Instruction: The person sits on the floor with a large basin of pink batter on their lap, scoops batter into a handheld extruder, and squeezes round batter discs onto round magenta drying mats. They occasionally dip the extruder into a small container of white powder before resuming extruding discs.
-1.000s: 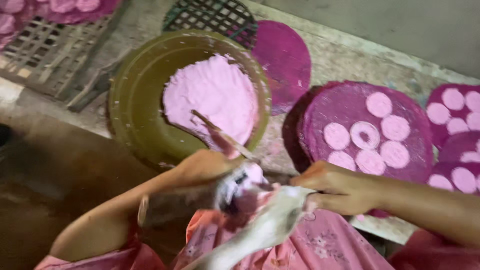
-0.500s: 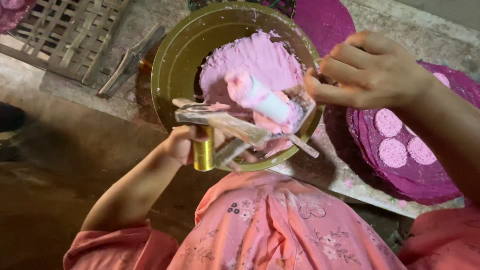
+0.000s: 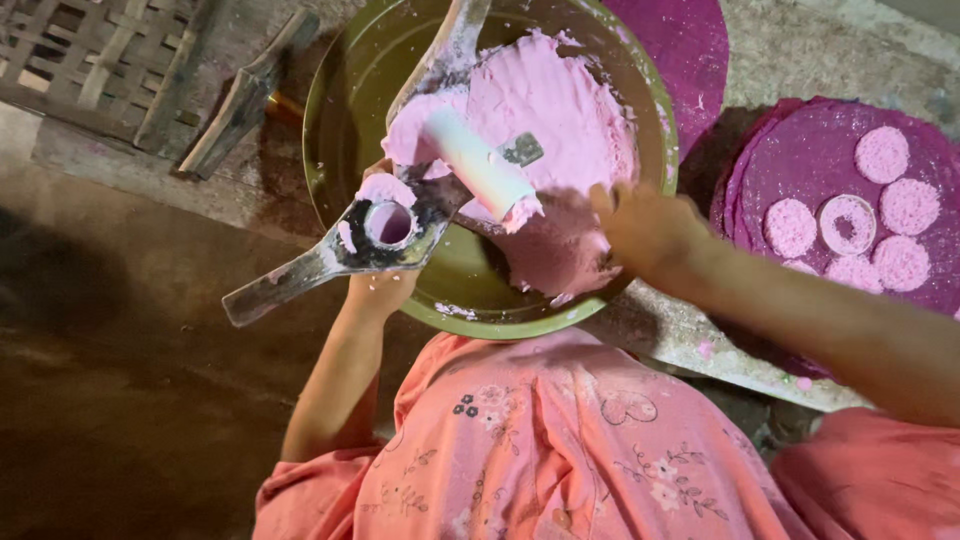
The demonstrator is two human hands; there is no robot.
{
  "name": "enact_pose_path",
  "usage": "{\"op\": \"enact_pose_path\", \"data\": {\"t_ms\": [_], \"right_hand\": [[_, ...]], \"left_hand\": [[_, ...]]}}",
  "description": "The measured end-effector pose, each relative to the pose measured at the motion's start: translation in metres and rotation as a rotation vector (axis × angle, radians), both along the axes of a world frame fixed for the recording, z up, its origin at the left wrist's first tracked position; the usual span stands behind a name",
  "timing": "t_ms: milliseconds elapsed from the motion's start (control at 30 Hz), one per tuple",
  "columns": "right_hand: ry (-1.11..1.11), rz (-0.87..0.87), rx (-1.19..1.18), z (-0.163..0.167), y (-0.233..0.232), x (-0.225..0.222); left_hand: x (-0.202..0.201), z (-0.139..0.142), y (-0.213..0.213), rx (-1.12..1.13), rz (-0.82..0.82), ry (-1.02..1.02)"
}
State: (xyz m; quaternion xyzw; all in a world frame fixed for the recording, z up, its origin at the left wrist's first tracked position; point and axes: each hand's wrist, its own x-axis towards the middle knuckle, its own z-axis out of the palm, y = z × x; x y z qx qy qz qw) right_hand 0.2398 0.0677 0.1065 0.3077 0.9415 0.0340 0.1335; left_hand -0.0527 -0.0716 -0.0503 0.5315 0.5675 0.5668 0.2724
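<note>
My left hand (image 3: 380, 290) grips a grey metal hand press (image 3: 385, 225) from below, over the near rim of a green metal bowl (image 3: 345, 70). The press has a round opening smeared with pink dough and two long handles. Its pink-coated plunger (image 3: 478, 165) sticks out over the bowl. Soft pink dough (image 3: 560, 110) fills the bowl. My right hand (image 3: 645, 225) reaches into the dough at the bowl's near right side, fingers curled in it; whether it holds any is hidden.
A purple round mat (image 3: 800, 160) at the right carries several pink dough discs (image 3: 880, 155). Another purple mat (image 3: 690, 50) lies behind the bowl. A woven bamboo rack (image 3: 80, 50) and a hammer-like tool (image 3: 240, 100) lie at the upper left. My pink floral clothing fills the bottom.
The press has turned, so its round opening now faces up with the plunger swung out. My right hand dropped from the bowl's far right rim into the dough.
</note>
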Motion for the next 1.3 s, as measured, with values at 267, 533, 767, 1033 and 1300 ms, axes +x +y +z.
{"op": "enact_pose_path", "data": {"t_ms": [267, 533, 767, 1033, 1300], "right_hand": [[-0.606, -0.246, -0.275, 0.120, 0.012, 0.028], [-0.754, -0.299, -0.383, 0.125, -0.036, -0.001], [-0.599, -0.137, -0.435, 0.042, -0.059, 0.004], [-0.550, -0.025, -0.373, 0.056, -0.048, -0.001], [-0.515, 0.070, -0.217, 0.014, -0.047, 0.003]], "left_hand": [[-0.001, -0.024, -0.016, -0.025, 0.075, 0.063], [0.007, -0.016, -0.019, -0.085, 0.073, -0.229], [0.011, -0.008, -0.021, -0.087, 0.041, -0.321], [0.007, 0.000, -0.015, -0.065, -0.029, -0.317], [0.007, -0.005, -0.015, -0.094, -0.017, -0.352]]}}
